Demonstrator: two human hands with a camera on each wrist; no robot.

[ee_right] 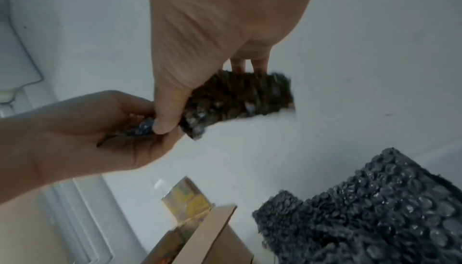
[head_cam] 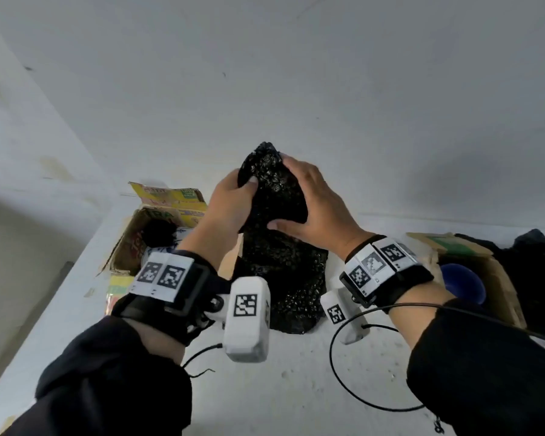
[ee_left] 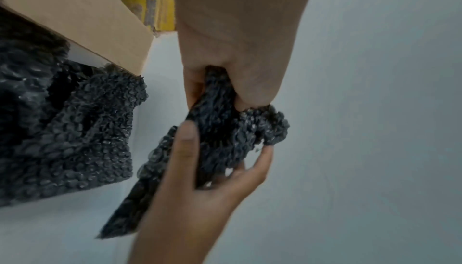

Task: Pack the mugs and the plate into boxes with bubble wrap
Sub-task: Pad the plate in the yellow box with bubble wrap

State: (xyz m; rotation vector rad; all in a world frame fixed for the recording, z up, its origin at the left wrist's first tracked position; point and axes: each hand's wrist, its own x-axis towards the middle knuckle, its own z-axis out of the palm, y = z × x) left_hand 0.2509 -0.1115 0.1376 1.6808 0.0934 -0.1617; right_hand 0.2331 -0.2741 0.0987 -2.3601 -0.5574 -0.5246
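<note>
Both raised hands, left (head_cam: 230,199) and right (head_cam: 315,206), grip black bubble wrap (head_cam: 271,190), thumbs pinching it.

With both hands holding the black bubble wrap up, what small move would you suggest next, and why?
Probably carry the sheet of black bubble wrap right, toward the brown cardboard box holding the blue mug. Left hand and right hand both grip the sheet, and that mug looks unwrapped.

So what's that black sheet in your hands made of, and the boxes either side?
The black sheet looks like plastic bubble wrap: glossy, covered in small raised bubbles. The left box and the right box look like cardboard: matte brown, creased flaps, the left one with yellow print outside.
</note>
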